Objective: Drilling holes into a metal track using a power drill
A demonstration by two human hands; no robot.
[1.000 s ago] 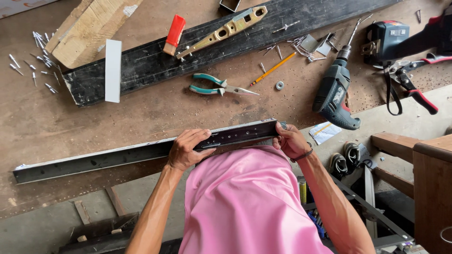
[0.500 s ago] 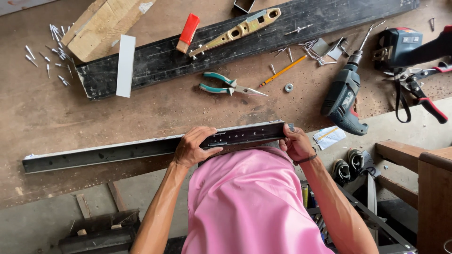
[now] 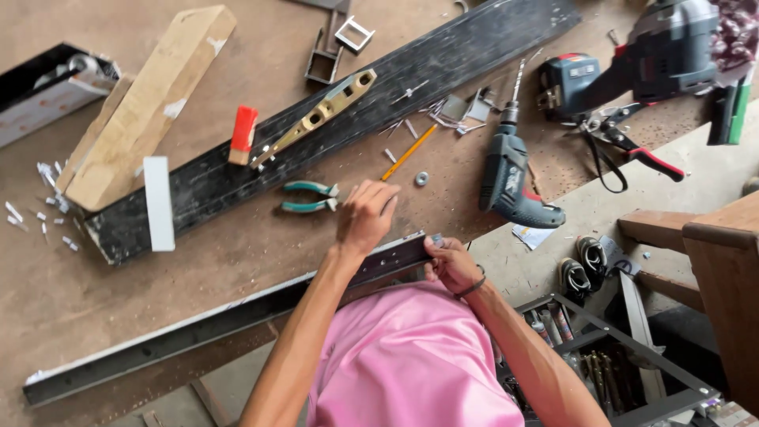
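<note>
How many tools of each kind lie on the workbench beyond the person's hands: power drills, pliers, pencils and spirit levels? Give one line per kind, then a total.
Power drills: 2 (dark corded drill, cordless drill)
Pliers: 2 (green-handled pliers, red-handled pliers)
Pencils: 1 (yellow pencil)
Spirit levels: 1 (brass-coloured level)
Total: 6

Brown wooden workbench (image 3: 103, 292), grey concrete floor (image 3: 632, 198), wooden furniture (image 3: 719, 261) at right
</note>
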